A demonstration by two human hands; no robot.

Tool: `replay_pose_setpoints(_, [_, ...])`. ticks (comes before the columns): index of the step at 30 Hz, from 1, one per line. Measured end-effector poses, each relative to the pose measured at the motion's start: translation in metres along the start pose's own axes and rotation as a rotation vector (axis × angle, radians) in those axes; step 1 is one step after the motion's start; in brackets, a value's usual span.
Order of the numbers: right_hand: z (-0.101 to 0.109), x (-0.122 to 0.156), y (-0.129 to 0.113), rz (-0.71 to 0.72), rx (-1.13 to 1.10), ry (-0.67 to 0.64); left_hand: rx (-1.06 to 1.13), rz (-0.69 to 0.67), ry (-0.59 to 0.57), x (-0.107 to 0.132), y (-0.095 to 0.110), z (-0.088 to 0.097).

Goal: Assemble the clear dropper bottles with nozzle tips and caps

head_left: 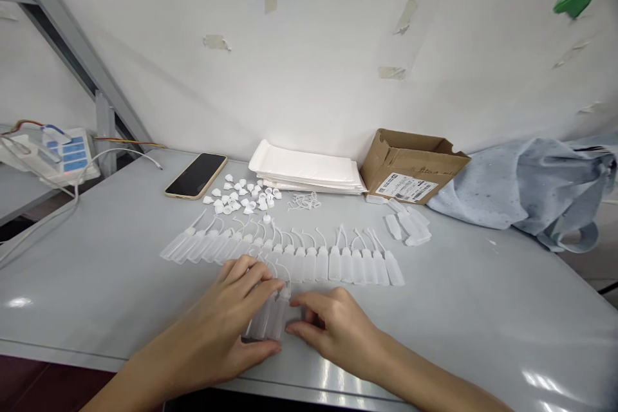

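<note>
I observe the near bottles [277,320], long axes toward the wall [318,45], beneath the left hand [232,312], grip indeterminable; the right hand [342,328], fingertips parted, sits closely beside.

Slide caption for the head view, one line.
Left hand at a few bottles, right hand beside them; caps and phone behind.
</note>
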State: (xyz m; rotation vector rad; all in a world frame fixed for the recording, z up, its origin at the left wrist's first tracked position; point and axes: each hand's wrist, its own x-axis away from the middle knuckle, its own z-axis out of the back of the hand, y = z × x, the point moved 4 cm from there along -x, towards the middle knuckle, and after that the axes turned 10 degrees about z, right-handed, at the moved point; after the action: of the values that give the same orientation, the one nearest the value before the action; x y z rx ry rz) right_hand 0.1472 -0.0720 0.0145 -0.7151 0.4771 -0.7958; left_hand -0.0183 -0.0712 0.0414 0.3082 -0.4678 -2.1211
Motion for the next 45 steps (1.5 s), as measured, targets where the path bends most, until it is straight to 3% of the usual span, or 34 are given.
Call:
replay_pose_setpoints(10, [0.003, 0.0, 0.0, -0.01, -0.001, -0.005, -0.002, -0.004, 0.024, 0.0, -0.001, 0.001])
replay_pose_setpoints(14, [0.006, 0.0, -0.001, 0.0, 0.009, -0.005, -0.006, -0.017, 0.049, -0.004, 0.002, 0.012])
replay_pose_setpoints(18, [0.024, -0.001, -0.005, 0.037, -0.021, 0.059, -0.037, 0.003, 0.139, -0.034, -0.001, 0.041])
replay_pose_setpoints(20, [0.042, -0.001, -0.003, 0.047, -0.04, 0.135, -0.059, 0.051, 0.227, -0.061, -0.008, 0.056])
replay_pose_setpoints(22, [0.066, 0.0, 0.005, 0.04, -0.007, 0.263, -0.112, 0.106, 0.213, -0.092, -0.02, 0.061])
replay_pose_setpoints(26, [0.123, 0.008, 0.039, -0.068, 0.244, 0.607, -0.222, 0.117, 0.108, -0.139, -0.041, 0.047])
replay_pose_setpoints(31, [0.165, 0.017, 0.084, -0.217, 0.519, 0.654, -0.322, 0.126, 0.057, -0.151, -0.048, 0.026])
replay_pose_setpoints(37, [0.171, 0.023, 0.116, -0.352, 0.643, 0.571, -0.376, 0.11, 0.046, -0.144, -0.039, 0.021])
replay_pose_setpoints(45, [0.172, 0.025, 0.123, -0.435, 0.682, 0.475, -0.325, 0.05, 0.065, -0.155, -0.039, 0.022])
